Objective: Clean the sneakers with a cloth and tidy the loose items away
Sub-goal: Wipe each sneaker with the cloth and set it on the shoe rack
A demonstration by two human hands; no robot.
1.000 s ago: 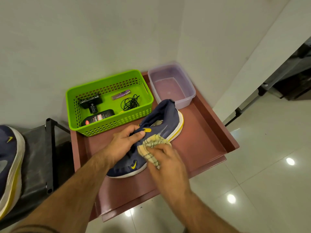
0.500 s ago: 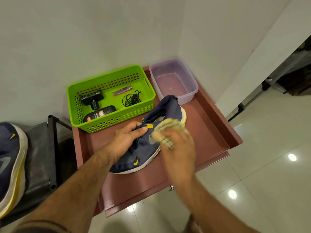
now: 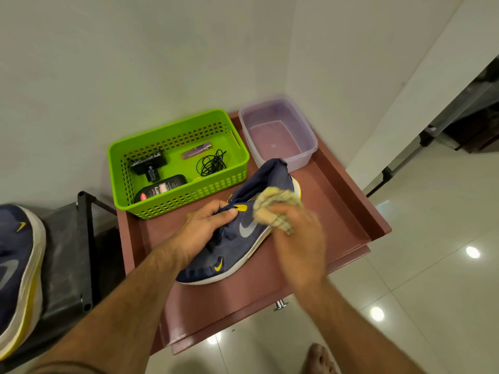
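Cloth [image 3: 275,209] against sneaker [image 3: 237,238]

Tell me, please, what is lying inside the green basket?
Inside the green basket lie a black bottle, a black clamp-like gadget, a purple tube and a coiled black cord. The near wall hides part of the bottle.

Bare tray floor [image 3: 332,211] is lying open right of the sneaker [image 3: 237,238] and along its near edge. The green basket [image 3: 186,195] and clear tub [image 3: 280,136] are blocking the far side; raised tray rims are bounding the rest.
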